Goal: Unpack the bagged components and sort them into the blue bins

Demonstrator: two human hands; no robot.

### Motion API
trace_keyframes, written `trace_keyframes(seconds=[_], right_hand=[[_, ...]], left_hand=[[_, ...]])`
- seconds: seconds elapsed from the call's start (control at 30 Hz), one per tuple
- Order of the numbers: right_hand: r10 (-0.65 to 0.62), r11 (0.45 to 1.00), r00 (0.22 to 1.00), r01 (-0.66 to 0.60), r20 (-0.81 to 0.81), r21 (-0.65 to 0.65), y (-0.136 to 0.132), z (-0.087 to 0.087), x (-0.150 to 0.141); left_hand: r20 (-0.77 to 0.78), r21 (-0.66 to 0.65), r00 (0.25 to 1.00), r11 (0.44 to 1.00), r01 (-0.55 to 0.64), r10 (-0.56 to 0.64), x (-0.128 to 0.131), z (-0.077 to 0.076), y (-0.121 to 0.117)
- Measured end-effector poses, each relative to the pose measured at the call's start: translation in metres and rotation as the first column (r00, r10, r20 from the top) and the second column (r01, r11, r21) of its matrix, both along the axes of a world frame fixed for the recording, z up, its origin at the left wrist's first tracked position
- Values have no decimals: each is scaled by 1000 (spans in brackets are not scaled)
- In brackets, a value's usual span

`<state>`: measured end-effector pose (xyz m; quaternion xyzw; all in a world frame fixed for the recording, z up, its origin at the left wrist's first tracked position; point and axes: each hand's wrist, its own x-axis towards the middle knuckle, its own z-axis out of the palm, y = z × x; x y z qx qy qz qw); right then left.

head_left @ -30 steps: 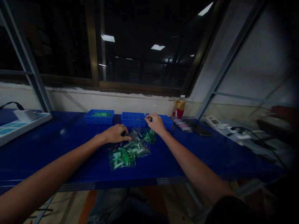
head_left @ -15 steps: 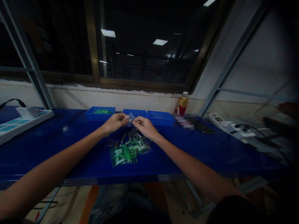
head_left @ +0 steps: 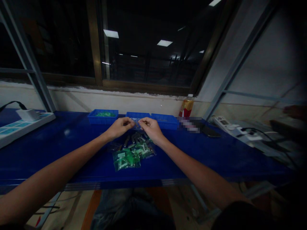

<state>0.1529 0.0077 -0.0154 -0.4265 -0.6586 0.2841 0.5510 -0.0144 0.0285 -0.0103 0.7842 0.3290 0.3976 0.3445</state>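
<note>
Between my hands a small clear plastic bag (head_left: 136,123) is stretched above the table, with something small inside that I cannot make out. My left hand (head_left: 122,126) pinches its left side. At the other side my right hand (head_left: 150,127) grips it with closed fingertips. Below lie several metal pieces (head_left: 136,138) and a heap of clear bags with green and silvery contents (head_left: 145,149). Closest to me is another bag with green contents and a white label (head_left: 127,160).
Three blue trays line the back: the left tray (head_left: 102,120) holds green pieces, beside a middle tray (head_left: 139,114) and a right tray (head_left: 165,121). A bottle (head_left: 186,108) and a dark phone (head_left: 210,131) are to the right. Power strips (head_left: 28,126) lie on both sides.
The bag has been pulled flatter and wider between my fingertips. My left hand has shifted slightly right. The bags and metal pieces on the table lie as before.
</note>
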Motion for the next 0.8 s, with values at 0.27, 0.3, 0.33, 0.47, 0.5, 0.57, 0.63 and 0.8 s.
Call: trace_keyframes(seconds=[0.27,0.3,0.33,0.47,0.5,0.57,0.63,0.8], right_hand=[[81,990,997,-81,-11,-117,-2,-1,-2],[88,991,996,-86,11,-105,-2,-1,-3],[87,993,996,-84,35,-83,-2,-1,-3],[54,998,988,-58,146,23,-3,0,-3],[44,998,985,-52,170,42,-3,0,-3],[24,997,979,-39,203,70,-3,-1,-2],[14,996,977,-34,215,87,-3,-2,-2],[18,996,982,-33,186,78,-3,-3,-3]], left_hand=[[82,-30,996,999,-42,44,2,5,-5],[84,-33,995,998,-49,52,2,6,-6],[81,-40,995,998,-53,56,2,6,-6],[66,-80,997,996,-34,39,2,4,-6],[68,-84,997,996,-23,29,2,3,-6],[80,-77,997,997,-3,9,2,2,-4],[88,-60,996,998,15,-10,1,1,-3],[62,-7,998,1000,16,-16,1,1,-2]])
